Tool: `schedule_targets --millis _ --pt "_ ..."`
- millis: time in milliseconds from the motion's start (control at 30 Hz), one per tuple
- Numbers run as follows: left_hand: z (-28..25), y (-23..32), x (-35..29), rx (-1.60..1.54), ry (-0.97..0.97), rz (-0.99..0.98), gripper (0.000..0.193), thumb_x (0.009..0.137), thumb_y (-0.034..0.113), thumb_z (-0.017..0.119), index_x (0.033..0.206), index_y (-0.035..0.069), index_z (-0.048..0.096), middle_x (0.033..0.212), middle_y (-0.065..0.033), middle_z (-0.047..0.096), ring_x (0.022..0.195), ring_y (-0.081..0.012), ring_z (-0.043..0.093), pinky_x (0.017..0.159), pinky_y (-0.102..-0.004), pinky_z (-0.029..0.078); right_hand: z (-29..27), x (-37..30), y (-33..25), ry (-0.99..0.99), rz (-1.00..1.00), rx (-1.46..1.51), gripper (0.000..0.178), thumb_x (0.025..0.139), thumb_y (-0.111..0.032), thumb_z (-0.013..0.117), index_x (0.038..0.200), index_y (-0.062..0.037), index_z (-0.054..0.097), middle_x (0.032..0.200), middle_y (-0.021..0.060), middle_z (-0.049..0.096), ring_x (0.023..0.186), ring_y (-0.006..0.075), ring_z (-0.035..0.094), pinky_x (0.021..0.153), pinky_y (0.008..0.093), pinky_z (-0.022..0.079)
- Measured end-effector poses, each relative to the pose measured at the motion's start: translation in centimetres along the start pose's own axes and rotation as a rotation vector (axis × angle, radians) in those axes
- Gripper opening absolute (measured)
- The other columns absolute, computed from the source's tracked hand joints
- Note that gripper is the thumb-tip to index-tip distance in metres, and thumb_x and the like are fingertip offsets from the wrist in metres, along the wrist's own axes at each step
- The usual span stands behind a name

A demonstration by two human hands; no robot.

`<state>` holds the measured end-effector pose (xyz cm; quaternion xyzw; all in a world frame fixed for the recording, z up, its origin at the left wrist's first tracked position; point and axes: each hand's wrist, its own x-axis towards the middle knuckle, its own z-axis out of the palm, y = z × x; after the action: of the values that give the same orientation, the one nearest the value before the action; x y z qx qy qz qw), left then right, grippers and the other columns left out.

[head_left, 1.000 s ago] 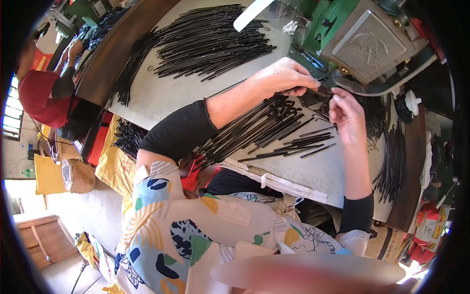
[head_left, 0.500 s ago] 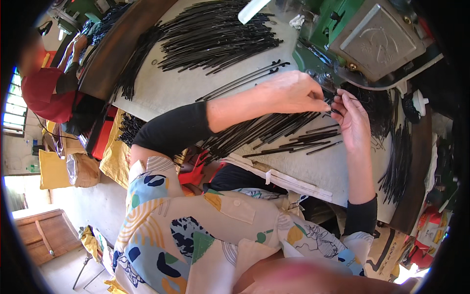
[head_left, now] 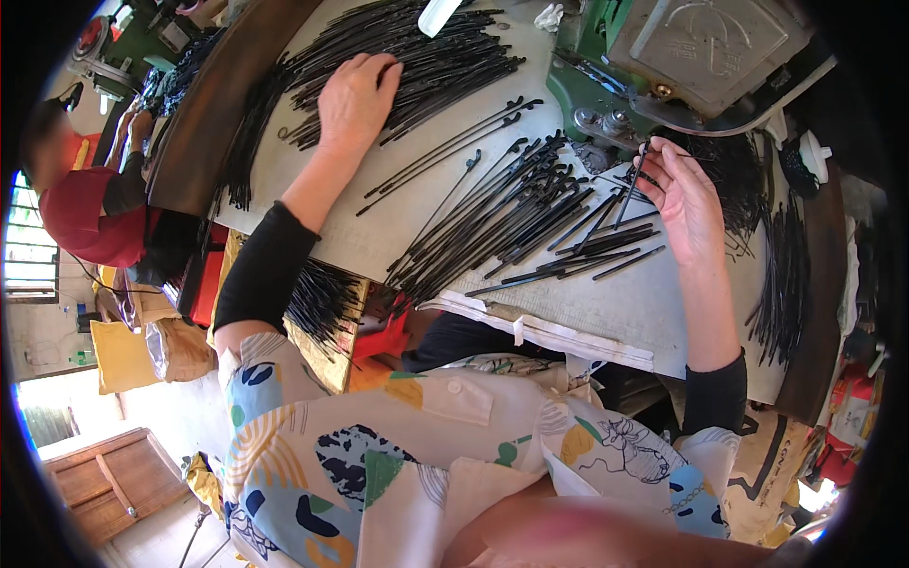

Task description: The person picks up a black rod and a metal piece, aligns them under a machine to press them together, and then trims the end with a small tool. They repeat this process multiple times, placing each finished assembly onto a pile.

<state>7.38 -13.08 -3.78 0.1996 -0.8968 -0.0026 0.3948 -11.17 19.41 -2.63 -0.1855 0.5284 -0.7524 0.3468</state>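
Note:
My left hand (head_left: 355, 102) lies over the near left part of a large pile of thin black rods (head_left: 436, 57). Its thumb stands apart from the fingers, and no rod shows in its grasp. Beside the green machine (head_left: 592, 99), my right hand (head_left: 686, 194) pinches a thin black rod (head_left: 629, 194) near its upper end; the rod slants down to the left. Between my hands lie a few loose rods with knobbed ends (head_left: 454, 151) and a denser bunch of black rods (head_left: 502, 213). Shorter black pieces (head_left: 606, 256) lie nearer to me.
Dark thin wires (head_left: 729, 204) heap beyond my right hand, and more rods (head_left: 781, 293) hang over the table's right side. A white strip (head_left: 540, 331) runs along the near edge. At far left a person in red (head_left: 90, 213) works at another machine.
My left hand has moved away from my right hand, leftward to the large rod pile. My right hand stays by the machine, with a rod now plainly visible in it.

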Motion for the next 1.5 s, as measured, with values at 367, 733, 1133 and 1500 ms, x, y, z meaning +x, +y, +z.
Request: schedule_targets --millis 367,733,1133,1500 --pt "2.8 4.0 1.0 -0.089 -0.103 0.061 0.019 0.083 0.020 0.057 0.085 0.002 0.064 0.081 -0.0089 0.059 0.079 -0.0289 0.058 0.068 -0.0360 0.046 0.2 -0.2 0.2 -0.008 0.013 0.002 0.023 0.088 -0.016 0.055 0.103 0.0006 0.059 0.095 0.0078 0.063 0.088 0.0147 0.061 0.073 0.0278 0.050" --pt "0.7 6.0 2.2 -0.155 -0.238 0.019 0.023 0.081 0.027 0.059 0.086 0.005 0.064 0.086 -0.0060 0.061 0.081 -0.0273 0.059 0.069 -0.0358 0.047 -0.4 -0.1 -0.3 0.078 -0.058 0.045 0.023 0.089 -0.015 0.052 0.104 0.0020 0.056 0.091 0.0090 0.062 0.082 0.0160 0.062 0.069 0.0256 0.051" --pt "-0.7 6.4 2.0 -0.067 -0.472 0.176 0.016 0.076 0.018 0.062 0.085 0.005 0.060 0.081 -0.0072 0.061 0.078 -0.0261 0.060 0.067 -0.0358 0.047 0.5 0.1 -0.1 0.063 -0.012 0.028 0.023 0.089 -0.016 0.053 0.104 0.0014 0.057 0.090 0.0091 0.062 0.079 0.0147 0.062 0.066 0.0239 0.052" --pt "-1.0 6.9 3.7 -0.338 -0.616 0.062 0.016 0.076 0.010 0.059 0.089 -0.001 0.060 0.080 -0.0169 0.061 0.074 -0.0311 0.060 0.066 -0.0354 0.046 0.7 0.1 0.1 0.028 0.043 0.134 0.023 0.083 -0.015 0.060 0.096 0.0039 0.058 0.085 0.0127 0.061 0.073 0.0208 0.064 0.060 0.0289 0.053"
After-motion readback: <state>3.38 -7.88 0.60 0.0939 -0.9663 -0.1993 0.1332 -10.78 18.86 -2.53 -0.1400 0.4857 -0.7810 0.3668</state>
